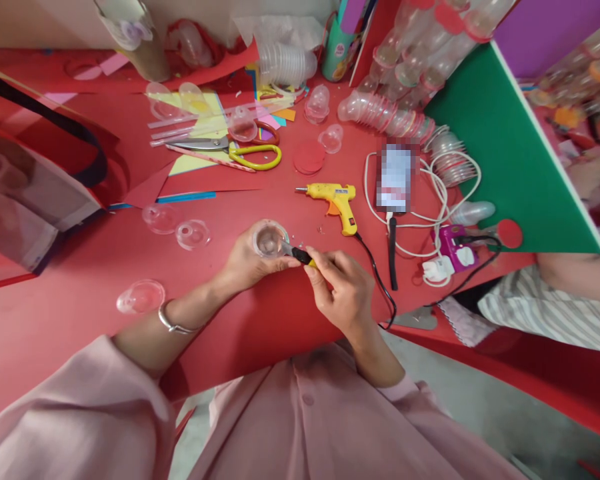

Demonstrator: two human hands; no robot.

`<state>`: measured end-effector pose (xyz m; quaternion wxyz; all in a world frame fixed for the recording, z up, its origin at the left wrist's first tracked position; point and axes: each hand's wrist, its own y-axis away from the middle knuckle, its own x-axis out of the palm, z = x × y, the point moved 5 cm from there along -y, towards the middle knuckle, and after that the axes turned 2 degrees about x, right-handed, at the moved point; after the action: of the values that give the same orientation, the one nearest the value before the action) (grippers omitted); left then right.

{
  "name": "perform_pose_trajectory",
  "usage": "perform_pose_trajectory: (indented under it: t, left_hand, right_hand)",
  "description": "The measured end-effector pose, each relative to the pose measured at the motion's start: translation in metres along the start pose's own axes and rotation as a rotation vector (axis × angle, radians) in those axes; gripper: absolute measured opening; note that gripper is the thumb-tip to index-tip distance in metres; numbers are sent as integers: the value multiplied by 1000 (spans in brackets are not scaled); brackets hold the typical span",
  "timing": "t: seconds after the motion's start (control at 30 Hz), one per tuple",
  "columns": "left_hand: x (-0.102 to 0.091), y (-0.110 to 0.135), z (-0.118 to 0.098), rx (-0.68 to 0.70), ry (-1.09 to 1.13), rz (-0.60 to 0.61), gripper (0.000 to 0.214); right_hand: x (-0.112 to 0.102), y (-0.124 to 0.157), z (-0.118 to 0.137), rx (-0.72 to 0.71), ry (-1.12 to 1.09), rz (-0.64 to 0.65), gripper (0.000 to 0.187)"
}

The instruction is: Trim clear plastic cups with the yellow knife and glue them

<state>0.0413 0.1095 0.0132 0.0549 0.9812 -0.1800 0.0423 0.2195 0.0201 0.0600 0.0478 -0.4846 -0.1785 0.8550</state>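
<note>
My left hand (245, 263) is wrapped round a small clear plastic cup (269, 239), held just above the red table (55, 313). My right hand (340, 287) pinches a small cutter with a black and yellow handle (300, 255); its blade reaches into the cup's rim. A silver bangle sits on my left wrist. Both hands are near the table's front edge.
A yellow glue gun (336, 200) with a black cord lies beyond the hands. Yellow-handled scissors (240, 153), coloured paper, clear cups and lids (193, 233) are scattered around. A phone (395, 177) with white cables lies right. Another person's striped sleeve (545, 310) is far right.
</note>
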Motion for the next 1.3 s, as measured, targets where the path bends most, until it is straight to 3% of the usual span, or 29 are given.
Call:
perform_pose_trajectory:
  t: [0.13, 0.23, 0.5, 0.77, 0.97, 1.07, 1.2, 1.3]
  left_hand:
    - [-1, -4, -1, 20, 28, 11, 77]
    - [-2, -5, 2, 26, 30, 8, 75]
    - [2, -1, 5, 97, 37, 51, 51]
    - [7, 0, 6, 97, 53, 131, 45]
    - [5, 0, 2, 73, 21, 13, 50]
    - [4, 1, 3, 43, 43, -21, 56]
    - [7, 2, 9, 10, 161, 18, 57]
    - [9, 2, 7, 46, 126, 39, 54]
  right_hand:
    - [1, 0, -7, 154, -237, 64, 31]
    - [1, 0, -11, 295, -378, 139, 36]
    - [5, 1, -16, 464, -366, 356, 53]
    - [9, -1, -11, 419, -267, 333, 54]
    - [-6, -3, -6, 266, -233, 97, 38]
    - [-9, 1, -1, 167, -134, 101, 36]
    - [-8, 8, 4, 89, -20, 113, 34]
    - [-7, 9, 5, 57, 30, 93, 35]
